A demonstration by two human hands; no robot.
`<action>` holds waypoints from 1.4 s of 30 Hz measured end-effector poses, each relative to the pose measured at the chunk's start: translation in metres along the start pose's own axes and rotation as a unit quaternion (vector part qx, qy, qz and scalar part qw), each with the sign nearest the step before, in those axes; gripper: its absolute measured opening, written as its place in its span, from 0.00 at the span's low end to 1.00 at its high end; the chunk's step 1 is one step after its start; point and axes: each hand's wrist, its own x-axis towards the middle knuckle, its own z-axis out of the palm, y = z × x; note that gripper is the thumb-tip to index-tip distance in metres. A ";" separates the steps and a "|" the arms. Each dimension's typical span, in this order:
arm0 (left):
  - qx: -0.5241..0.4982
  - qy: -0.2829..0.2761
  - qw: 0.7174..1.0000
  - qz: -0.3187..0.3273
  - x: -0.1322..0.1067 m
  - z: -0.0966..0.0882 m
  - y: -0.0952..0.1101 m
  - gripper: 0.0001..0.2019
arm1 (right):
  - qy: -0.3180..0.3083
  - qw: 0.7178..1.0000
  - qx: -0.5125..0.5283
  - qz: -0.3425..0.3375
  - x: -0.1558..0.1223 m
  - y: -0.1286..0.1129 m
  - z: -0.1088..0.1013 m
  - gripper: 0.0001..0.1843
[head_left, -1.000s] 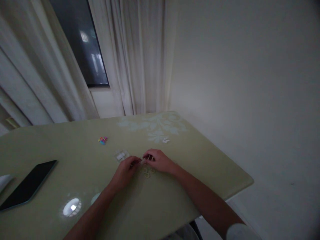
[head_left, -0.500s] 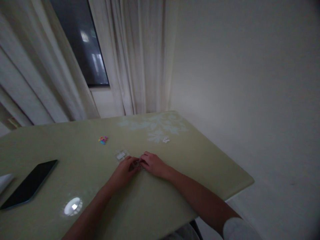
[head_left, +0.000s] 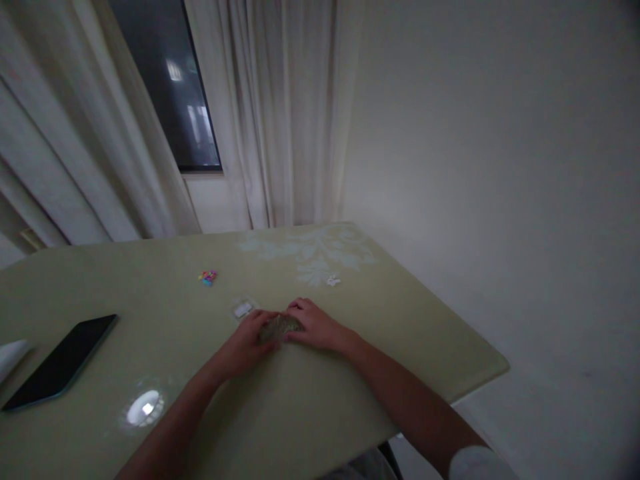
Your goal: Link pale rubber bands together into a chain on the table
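Note:
Between my two hands is a small, flat, see-through piece (head_left: 280, 327), blurred and greenish against the tabletop. Its exact kind cannot be made out. My left hand (head_left: 254, 339) grips its left side, fingers curled over the far edge and thumb at the near edge. On the right side, my right hand (head_left: 316, 325) holds it with bent fingers and thumb. Just beyond my left fingertips lies a small clear square case (head_left: 243, 309) with a white patch in it.
A small pile of bright multicoloured pieces (head_left: 207, 277) lies farther back on the table (head_left: 400, 340). Small white pieces (head_left: 333, 281) rest at the back right. To the left are a dark tablet (head_left: 63, 363) and part of a white object (head_left: 13, 355). A wall borders the table's right side.
My hands have drawn slightly apart, and more of the see-through piece now shows between them. My right fingers have opened wider around its edge. The surrounding objects stay in place.

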 end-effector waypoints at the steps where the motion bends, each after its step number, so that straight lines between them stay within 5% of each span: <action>1: 0.015 0.003 1.000 0.005 0.000 0.002 -0.001 0.26 | -0.007 1.000 0.010 -0.013 0.001 -0.002 0.002 0.24; 5: 0.050 0.001 0.999 0.008 0.004 0.014 0.001 0.16 | -0.018 0.999 0.017 -0.037 0.004 -0.010 0.006 0.08; 10: 0.069 -0.001 0.998 0.003 0.005 0.017 0.008 0.09 | 0.025 0.996 0.079 -0.011 0.003 -0.005 -0.004 0.07; 14: 0.045 0.012 0.999 0.005 0.005 0.012 0.010 0.10 | 0.030 0.991 0.125 0.031 -0.002 0.005 -0.018 0.11; 19: -0.005 -0.025 0.999 -0.036 -0.003 -0.012 0.002 0.13 | -0.043 0.992 0.113 0.046 -0.010 0.018 -0.036 0.24; 24: -0.007 -0.105 0.991 -0.084 -0.016 -0.037 -0.010 0.30 | -0.091 0.991 0.090 0.037 -0.012 0.025 -0.039 0.39; 34: 0.039 -0.042 0.998 -0.020 0.001 0.002 0.001 0.14 | -0.052 0.996 0.066 0.013 -0.007 0.005 -0.018 0.19; 42: 0.044 -0.009 0.999 -0.008 0.000 0.012 0.007 0.10 | -0.022 1.000 0.006 -0.018 -0.004 -0.007 -0.005 0.05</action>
